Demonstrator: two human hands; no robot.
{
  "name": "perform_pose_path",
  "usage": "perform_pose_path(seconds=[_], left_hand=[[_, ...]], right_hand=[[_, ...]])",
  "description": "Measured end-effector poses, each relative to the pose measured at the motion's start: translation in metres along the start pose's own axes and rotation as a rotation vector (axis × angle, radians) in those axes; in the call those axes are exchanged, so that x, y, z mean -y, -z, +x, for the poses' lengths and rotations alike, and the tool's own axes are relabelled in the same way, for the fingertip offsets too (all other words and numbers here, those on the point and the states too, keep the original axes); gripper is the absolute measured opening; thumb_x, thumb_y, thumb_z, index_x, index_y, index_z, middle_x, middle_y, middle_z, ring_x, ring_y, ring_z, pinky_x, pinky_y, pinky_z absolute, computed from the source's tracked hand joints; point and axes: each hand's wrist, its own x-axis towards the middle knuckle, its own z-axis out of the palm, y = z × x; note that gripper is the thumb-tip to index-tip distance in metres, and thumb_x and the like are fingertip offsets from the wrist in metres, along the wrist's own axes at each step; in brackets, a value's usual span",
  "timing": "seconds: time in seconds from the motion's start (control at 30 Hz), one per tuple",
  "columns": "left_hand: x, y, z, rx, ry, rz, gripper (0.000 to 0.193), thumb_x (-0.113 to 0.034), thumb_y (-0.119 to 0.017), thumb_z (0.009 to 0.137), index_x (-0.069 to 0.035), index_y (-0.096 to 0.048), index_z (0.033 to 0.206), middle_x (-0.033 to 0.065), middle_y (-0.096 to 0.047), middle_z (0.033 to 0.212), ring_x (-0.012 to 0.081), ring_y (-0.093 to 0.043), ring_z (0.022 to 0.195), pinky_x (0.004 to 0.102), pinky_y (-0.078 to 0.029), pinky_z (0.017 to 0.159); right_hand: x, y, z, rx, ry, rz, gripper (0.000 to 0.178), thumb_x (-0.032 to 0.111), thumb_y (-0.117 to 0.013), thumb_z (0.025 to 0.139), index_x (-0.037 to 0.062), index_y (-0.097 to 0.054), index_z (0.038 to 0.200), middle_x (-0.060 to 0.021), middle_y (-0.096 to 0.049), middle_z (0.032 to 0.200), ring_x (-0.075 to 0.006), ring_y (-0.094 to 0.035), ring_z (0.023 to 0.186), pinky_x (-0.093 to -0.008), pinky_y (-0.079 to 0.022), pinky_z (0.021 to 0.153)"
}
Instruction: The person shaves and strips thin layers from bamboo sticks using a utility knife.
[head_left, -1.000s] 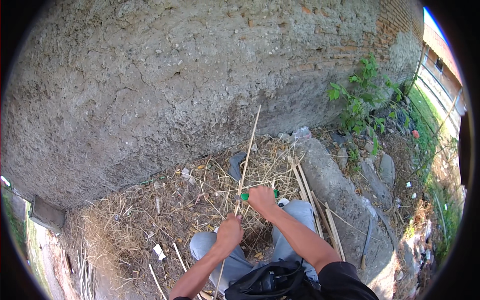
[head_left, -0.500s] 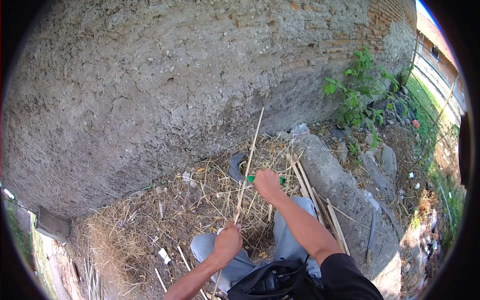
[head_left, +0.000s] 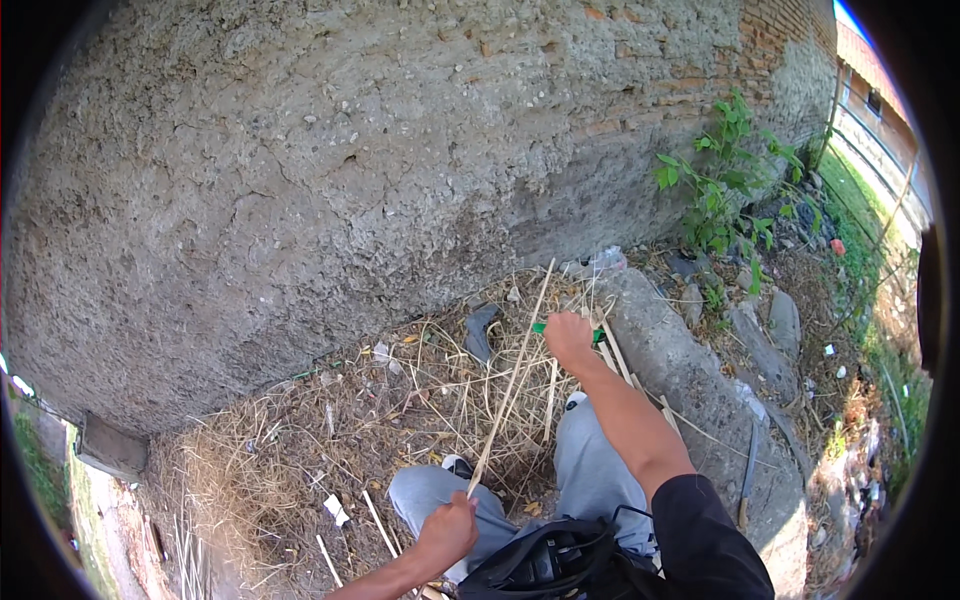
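The strip [head_left: 511, 380] slants between the person's knees, its far end near the wall [head_left: 350, 200] and right of its near end. The left hand [head_left: 448, 530] has its near part closed in the fingers; the right hand [head_left: 571, 340] is wrapped around a green handle [head_left: 599, 335], which pokes out just beside the strip's far half (whether its edge touches, I can't tell from here). Straw [head_left: 450, 385] litters the ground below, with a dark grey lump [head_left: 481, 330] left of the strip. Slats [head_left: 617, 352] lie to the right, along a slab [head_left: 680, 370] that hems that side; a long blade [head_left: 750, 462] rests on it. The wall blocks the far side, a plant [head_left: 725, 190] growing at its right. Nearest, a black bag [head_left: 530, 575] sits at the lap, its contents too dark to make out.
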Motion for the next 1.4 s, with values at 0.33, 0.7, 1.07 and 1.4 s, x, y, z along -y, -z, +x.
perform_pose_path(seconds=[0.33, 0.7, 1.07, 1.4], left_hand=[[0.011, 0.024, -0.068, 0.130, 0.056, 0.068, 0.022, -0.015, -0.046, 0.095, 0.003, -0.057, 0.101, 0.0307, -0.061, 0.072, 0.0498, -0.060, 0.068, 0.0562, -0.049, 0.061], [0.030, 0.042, -0.132, 0.161, 0.248, -0.141, 0.029, -0.016, -0.047, 0.096, 0.005, -0.051, 0.117, 0.0353, -0.060, 0.080, 0.0533, -0.060, 0.079, 0.0575, -0.048, 0.066], [0.054, 0.041, -0.179, 0.029, 0.316, -0.366, 0.029, -0.027, -0.050, 0.101, 0.000, -0.057, 0.092, 0.0092, -0.041, 0.059, 0.0165, -0.041, 0.059, 0.0374, -0.038, 0.054], [0.108, 0.017, -0.107, 0.026, 0.130, -0.490, 0.026, -0.024, -0.046, 0.100, -0.002, -0.058, 0.093, 0.0059, -0.054, 0.063, 0.0205, -0.054, 0.060, 0.0371, -0.043, 0.055]], right_hand=[[-0.015, -0.016, 0.014, 0.061, -0.008, -0.086, 0.023, 0.017, -0.054, 0.090, 0.0064, -0.074, 0.091, -0.0180, -0.071, 0.096, -0.0339, -0.070, 0.090, -0.0453, -0.056, 0.076], [-0.015, -0.032, 0.018, 0.144, -0.002, -0.165, 0.021, 0.018, -0.057, 0.090, 0.0095, -0.075, 0.097, -0.0145, -0.072, 0.100, -0.0312, -0.071, 0.093, -0.0421, -0.058, 0.076], [-0.080, -0.042, 0.022, 0.195, -0.183, -0.186, 0.019, 0.014, -0.060, 0.088, 0.0044, -0.073, 0.099, -0.0171, -0.070, 0.109, -0.0314, -0.068, 0.103, -0.0406, -0.056, 0.085], [-0.026, 0.003, -0.011, 0.244, -0.119, 0.026, 0.027, 0.026, -0.067, 0.084, 0.0029, -0.071, 0.099, -0.0167, -0.070, 0.103, -0.0333, -0.068, 0.098, -0.0444, -0.055, 0.084]])
